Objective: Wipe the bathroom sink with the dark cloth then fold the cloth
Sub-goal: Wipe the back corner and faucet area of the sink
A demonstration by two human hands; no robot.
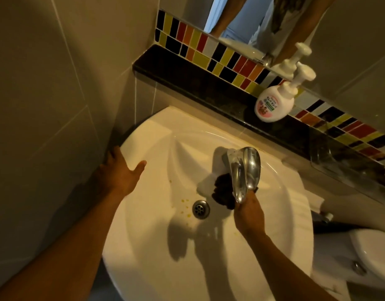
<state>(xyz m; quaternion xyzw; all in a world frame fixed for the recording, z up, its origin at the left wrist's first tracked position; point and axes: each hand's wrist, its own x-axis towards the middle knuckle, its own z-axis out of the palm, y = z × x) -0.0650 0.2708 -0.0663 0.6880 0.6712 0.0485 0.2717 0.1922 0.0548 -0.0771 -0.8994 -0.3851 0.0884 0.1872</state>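
Note:
A white bathroom sink [156, 253] fills the middle of the view, with a metal drain [200, 209] and a few yellow specks beside it. My right hand [249, 216] is closed around a bunched dark cloth [223, 193], pressing it against the basin wall under the chrome faucet [244, 170]. The faucet hides part of the cloth. My left hand [122, 172] rests flat on the sink's left rim, fingers spread, holding nothing.
A white pump soap bottle [274, 103] stands on the black ledge [187, 79] behind the sink, below a coloured tile strip and a mirror. Tiled wall [46, 105] closes in on the left. A white toilet [371, 250] sits at the lower right.

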